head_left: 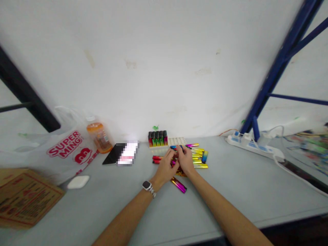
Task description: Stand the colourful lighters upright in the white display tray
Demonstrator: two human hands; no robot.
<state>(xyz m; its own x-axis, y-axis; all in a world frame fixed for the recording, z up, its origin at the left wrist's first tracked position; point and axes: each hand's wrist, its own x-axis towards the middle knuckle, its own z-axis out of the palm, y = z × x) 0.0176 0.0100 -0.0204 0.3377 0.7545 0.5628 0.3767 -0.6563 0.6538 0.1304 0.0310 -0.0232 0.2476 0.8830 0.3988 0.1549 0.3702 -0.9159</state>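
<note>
My left hand, with a watch on its wrist, has its fingers bent over a pile of shiny lighters; a magenta-coloured lighter shows beneath the fingers. Beside it, my right hand is curled, closed at the fingertips around a lighter mostly hidden by the hand. The two hands almost touch. Red lighters lie left of them, yellow lighters and a blue-and-yellow lighter to the right. Closer to me is a purple-and-gold lighter. Behind the hands, a tray of upright lighters adjoins a pale tray with holes.
At left are a cardboard box, a plastic bag, an orange drink bottle, a phone and a white case. A power strip with cables lies right, by a blue metal post. A white wall stands behind.
</note>
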